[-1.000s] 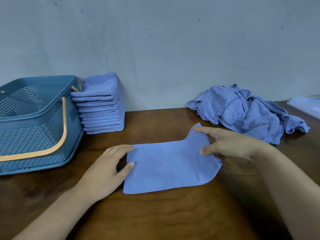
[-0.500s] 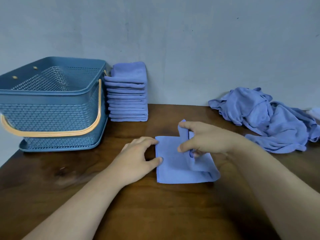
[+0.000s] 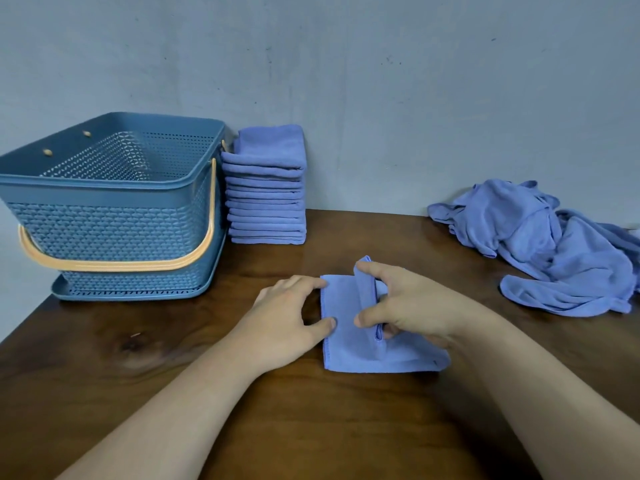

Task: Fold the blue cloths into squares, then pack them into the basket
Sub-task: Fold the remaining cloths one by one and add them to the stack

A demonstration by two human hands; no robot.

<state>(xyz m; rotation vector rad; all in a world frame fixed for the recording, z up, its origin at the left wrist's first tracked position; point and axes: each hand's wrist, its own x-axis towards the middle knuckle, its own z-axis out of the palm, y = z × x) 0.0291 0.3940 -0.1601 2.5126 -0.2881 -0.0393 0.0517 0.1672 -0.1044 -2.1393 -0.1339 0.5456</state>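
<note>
The cloth (image 3: 346, 351) lay on the table (image 3: 242, 417), near its middle and directly in front of the person. Its left part lay flat, and a fold of it stood raised above the flat layer.

The right hand (image 3: 412, 306) held the raised fold. Its grip was narrow, with the index finger at the far end of the fold and the thumb at the near end, pinching the fabric.

The left hand (image 3: 287, 317) rested on the left edge of the cloth, with fingertips at the far corner and the thumb at mid-edge. Its grip was loosely arched, enclosed nothing and pressed the edge down.

The basket (image 3: 114, 220) stood at the far left of the table, with its handle (image 3: 114, 264) lowered across the front wall. A stack (image 3: 266, 195) of folded cloths stood just to the right of the basket, by the wall; contact between the two could not be determined. A pile (image 3: 554, 251) of unfolded cloths lay at the far right, well apart from the cloth
</note>
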